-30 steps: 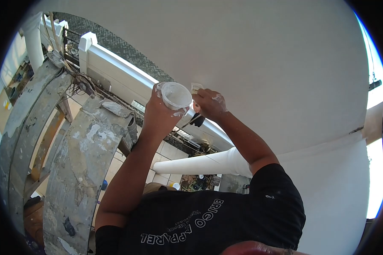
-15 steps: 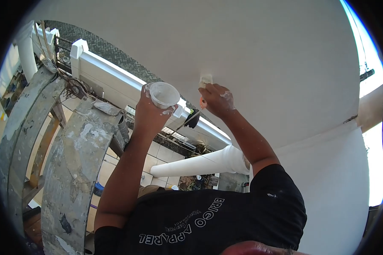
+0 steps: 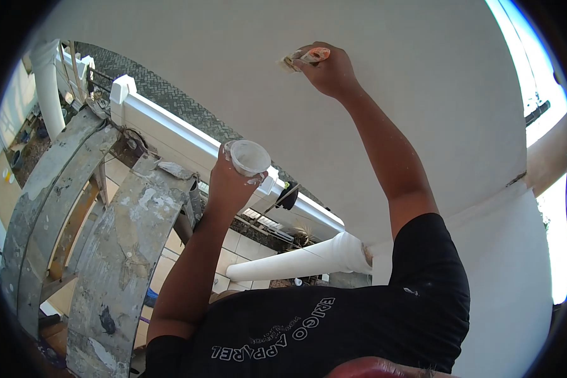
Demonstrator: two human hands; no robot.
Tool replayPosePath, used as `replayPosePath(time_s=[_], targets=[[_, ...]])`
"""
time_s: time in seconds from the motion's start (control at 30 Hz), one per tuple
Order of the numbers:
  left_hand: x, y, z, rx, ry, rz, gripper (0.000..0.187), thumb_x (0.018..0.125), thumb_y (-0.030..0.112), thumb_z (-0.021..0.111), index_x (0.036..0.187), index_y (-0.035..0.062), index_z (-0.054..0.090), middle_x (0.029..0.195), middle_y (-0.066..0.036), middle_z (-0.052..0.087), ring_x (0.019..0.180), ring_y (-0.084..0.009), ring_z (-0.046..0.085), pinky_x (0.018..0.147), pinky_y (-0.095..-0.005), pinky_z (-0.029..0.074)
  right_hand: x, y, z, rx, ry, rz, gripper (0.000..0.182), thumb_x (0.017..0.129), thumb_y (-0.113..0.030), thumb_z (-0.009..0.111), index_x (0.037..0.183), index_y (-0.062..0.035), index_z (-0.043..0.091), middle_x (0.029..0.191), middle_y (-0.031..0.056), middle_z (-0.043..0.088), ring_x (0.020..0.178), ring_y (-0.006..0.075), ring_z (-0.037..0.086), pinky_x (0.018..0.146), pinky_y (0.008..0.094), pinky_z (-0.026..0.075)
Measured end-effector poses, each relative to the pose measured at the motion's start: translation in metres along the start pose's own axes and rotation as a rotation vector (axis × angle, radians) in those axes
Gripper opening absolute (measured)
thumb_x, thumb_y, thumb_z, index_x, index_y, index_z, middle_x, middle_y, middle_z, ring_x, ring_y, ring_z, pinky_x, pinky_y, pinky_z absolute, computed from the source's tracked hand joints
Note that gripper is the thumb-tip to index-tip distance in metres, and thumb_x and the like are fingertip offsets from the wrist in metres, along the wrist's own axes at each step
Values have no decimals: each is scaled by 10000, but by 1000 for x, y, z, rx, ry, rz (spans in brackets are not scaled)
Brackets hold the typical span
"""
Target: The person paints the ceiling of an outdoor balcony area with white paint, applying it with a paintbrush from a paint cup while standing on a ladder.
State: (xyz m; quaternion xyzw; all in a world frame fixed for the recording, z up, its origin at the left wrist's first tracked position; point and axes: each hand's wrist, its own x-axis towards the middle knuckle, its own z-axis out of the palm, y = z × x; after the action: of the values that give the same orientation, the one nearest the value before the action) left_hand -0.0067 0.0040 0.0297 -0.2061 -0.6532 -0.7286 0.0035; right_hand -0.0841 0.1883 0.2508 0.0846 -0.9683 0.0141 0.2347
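Note:
A white plastic cup [image 3: 251, 157] is gripped in my left hand [image 3: 229, 183], its mouth towards me and whitish smears around the rim and on the fingers. My right hand [image 3: 331, 69] is raised high and closed around a paintbrush [image 3: 318, 55] with an orange-tipped handle. The brush's pale bristles [image 3: 288, 63] point left, right at the surface of the smooth white ceiling [image 3: 397, 69]. My left hand stays lower, in front of the white wall rail.
Paint-spattered scaffold planks [image 3: 123, 252] curve along the left. A white column [image 3: 296, 258] stands below my arms. Behind the left hand runs a white-topped boundary wall [image 3: 170, 123], with a paved street [image 3: 151, 75] beyond. A tiled floor [image 3: 249, 247] lies far below.
My right hand has moved up with the paintbrush, which has turned so its bristles point left. The cup in my left hand sits slightly lower and further right in view.

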Motion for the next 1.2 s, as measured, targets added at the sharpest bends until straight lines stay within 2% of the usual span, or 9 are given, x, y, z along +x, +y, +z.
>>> replayPosePath(time_s=[0.27,0.33,0.4,0.5,0.63,0.8,0.97,1.13,1.2], targets=[[0,-2,1,-51,5,-12,671,697,139,840,1212,29,424,1095,-171,640,1038,-292,654,892,-401,521,102,5,-159,-477,264,183,249,870,-306,654,1004,-97,679,903,45,697,836,189,670,652,343,529],[1,-1,2,-73,7,0,672,695,141,842,1210,29,425,1093,-173,640,1036,-292,655,889,-403,522,95,-8,-140,-566,430,-344,400,858,-456,689,896,-58,686,915,157,686,821,290,648,734,472,506],[1,-1,1,-47,21,9,680,692,147,844,1216,34,424,1096,-178,639,1041,-310,653,885,-410,522,63,-12,-77,-805,303,-509,153,833,-112,601,959,-163,673,880,8,626,836,224,644,670,385,554],[2,-6,2,1,20,-7,691,687,150,847,1221,37,423,1102,-180,637,1050,-328,648,892,-418,518,-13,-4,41,-766,-22,-782,17,758,-118,648,751,-103,643,834,19,622,841,179,668,680,305,580],[1,-3,1,38,12,-22,717,677,156,856,1233,38,419,1109,-180,635,1060,-334,643,906,-421,511,-52,-11,72,-351,-367,-407,106,834,-126,627,930,-150,664,973,6,629,938,216,656,817,389,543],[-1,-3,0,-14,-29,-38,693,699,122,845,1236,34,416,1146,-171,622,1083,-303,636,888,-397,528,32,1,-73,-224,209,-10,199,844,-288,688,953,-122,702,903,61,714,809,265,674,716,374,541],[-1,-4,2,-33,-43,-24,704,694,100,849,1238,25,408,1142,-162,622,1062,-278,642,881,-384,534,24,11,-90,-625,467,-382,132,849,-178,674,967,-132,713,835,14,665,743,226,662,642,349,546],[-2,-7,4,5,-4,32,700,698,91,850,1226,-5,400,1103,-147,615,1020,-235,639,862,-348,532,-107,18,76,-462,-75,-633,96,760,-155,654,837,-102,633,892,29,630,882,204,658,770,364,557],[-2,-16,5,37,32,92,692,687,77,858,1206,-3,407,1074,-124,600,989,-213,631,844,-325,525,-178,20,129,-256,-324,-433,105,770,-146,649,872,-125,635,923,30,623,865,216,651,736,370,549]])
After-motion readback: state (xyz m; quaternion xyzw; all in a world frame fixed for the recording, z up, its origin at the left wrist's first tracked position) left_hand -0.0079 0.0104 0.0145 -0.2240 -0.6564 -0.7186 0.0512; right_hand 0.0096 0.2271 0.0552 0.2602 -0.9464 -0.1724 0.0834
